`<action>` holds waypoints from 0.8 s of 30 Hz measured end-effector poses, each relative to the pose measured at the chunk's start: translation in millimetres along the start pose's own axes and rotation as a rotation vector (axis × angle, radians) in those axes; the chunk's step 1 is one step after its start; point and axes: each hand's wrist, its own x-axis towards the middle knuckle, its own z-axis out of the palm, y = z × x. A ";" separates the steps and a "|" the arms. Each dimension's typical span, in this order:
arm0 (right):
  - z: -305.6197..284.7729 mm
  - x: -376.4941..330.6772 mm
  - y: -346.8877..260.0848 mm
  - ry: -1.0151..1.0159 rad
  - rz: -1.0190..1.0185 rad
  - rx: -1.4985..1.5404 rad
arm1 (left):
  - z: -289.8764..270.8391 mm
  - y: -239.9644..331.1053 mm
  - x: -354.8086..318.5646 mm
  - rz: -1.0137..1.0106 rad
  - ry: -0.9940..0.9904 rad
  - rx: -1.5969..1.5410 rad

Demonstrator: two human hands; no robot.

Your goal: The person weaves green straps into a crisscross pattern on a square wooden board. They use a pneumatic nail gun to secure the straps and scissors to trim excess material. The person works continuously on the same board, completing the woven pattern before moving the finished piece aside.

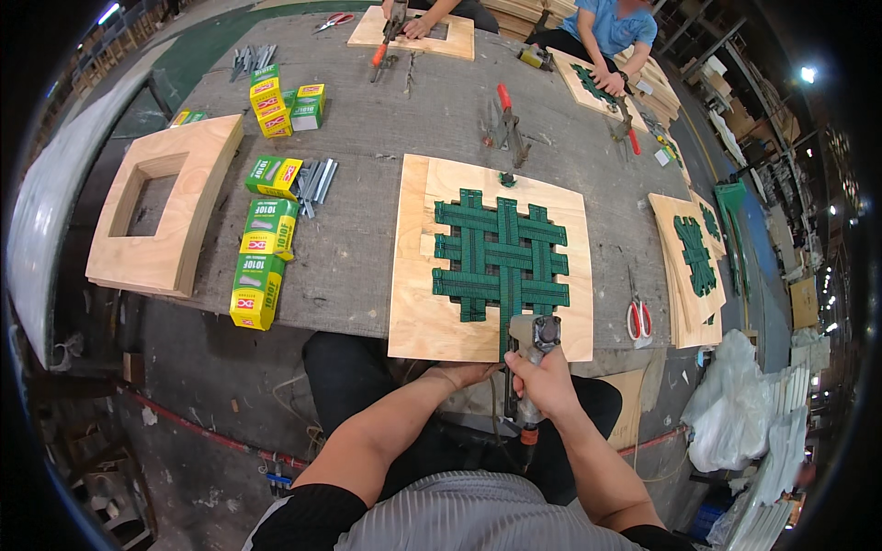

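My left hand (470, 373): fingertips hidden near the wooden panel's (415, 317) near edge, grip unclear; staple gun (530, 336) covers part of green strap (510, 292); co-worker (439, 9) cropped by top edge

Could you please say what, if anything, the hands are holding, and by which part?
The right hand grips the staple gun by its handle. The left hand is at the near edge of the wooden panel; any hold is hidden.

Webbing (508, 248) is lying on panel (579, 312); small boxes (265, 225) are sitting left, frame stack (195, 197) further left, scissors (640, 323) right.
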 end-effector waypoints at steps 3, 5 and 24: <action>0.5 -0.7 3.8 -0.012 0.002 0.015 | 1.9 2.0 0.9 -0.017 -0.009 -0.029; -2.3 -0.9 5.5 -0.022 0.005 0.014 | -0.9 8.0 3.1 -0.026 -0.011 -0.048; -66.5 -34.4 21.0 0.132 -0.145 0.323 | -50.9 82.2 -21.2 -0.403 -0.117 -0.985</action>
